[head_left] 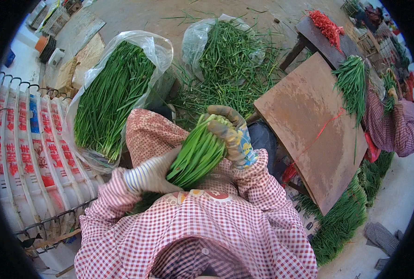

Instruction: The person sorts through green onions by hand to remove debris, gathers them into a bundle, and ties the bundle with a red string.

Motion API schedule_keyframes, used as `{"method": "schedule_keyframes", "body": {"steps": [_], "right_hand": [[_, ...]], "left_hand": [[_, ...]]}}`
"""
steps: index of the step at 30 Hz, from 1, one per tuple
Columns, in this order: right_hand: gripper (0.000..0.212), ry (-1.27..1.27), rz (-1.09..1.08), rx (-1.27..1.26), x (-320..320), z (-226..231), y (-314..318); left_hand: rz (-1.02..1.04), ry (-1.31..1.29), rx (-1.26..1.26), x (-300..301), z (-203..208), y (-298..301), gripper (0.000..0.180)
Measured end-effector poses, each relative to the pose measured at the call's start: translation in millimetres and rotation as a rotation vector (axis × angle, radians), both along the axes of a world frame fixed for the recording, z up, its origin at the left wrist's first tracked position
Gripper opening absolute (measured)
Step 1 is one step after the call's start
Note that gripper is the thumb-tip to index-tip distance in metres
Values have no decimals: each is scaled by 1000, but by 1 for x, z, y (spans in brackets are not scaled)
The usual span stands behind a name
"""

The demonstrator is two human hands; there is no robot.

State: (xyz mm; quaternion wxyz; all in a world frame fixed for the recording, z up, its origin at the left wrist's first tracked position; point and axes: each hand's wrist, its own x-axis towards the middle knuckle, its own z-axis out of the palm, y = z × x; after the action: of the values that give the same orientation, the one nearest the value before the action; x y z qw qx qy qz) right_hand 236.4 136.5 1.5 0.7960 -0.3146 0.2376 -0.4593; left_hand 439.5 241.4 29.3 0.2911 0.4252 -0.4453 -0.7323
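A bundle of garlic chives [197, 157] lies tilted above my lap, its pale cut ends at the upper right and its green leaves toward the lower left. My left hand [152, 173], in a whitish glove with a striped cuff, wraps the leafy part from below and the side. My right hand [235, 135], in a stained glove with a blue and yellow pattern, curls around the pale stem ends. The left fingers are partly hidden behind the leaves. Left of my knee stands a clear plastic bag [159, 46] packed with long chives [116, 95].
Loose trimmings [230, 60] spill around another plastic bag ahead. At right is a brown board table [304, 125] with a red string [325, 126] and a chive bunch [353, 83]. Chive piles [341, 228] lie below it. A wire rack [44, 153] stands left. Another person's sleeve [404, 125] shows far right.
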Motion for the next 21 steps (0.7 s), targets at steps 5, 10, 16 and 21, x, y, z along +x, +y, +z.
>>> {"method": "schedule_keyframes", "body": {"steps": [5, 10, 16, 21], "right_hand": [[33, 20, 2, 61, -2, -5, 6], [44, 136, -33, -133, -7, -1, 9], [44, 28, 107, -146, -3, -1, -1], [22, 151, -71, -295, 2, 39, -40]], "left_hand": [[100, -126, -198, -8, 7, -35, 109], [87, -335, -209, -51, -16, -27, 96], [10, -189, -203, -48, -27, -39, 80], [52, -197, -425, -28, 30, -80, 97]]}}
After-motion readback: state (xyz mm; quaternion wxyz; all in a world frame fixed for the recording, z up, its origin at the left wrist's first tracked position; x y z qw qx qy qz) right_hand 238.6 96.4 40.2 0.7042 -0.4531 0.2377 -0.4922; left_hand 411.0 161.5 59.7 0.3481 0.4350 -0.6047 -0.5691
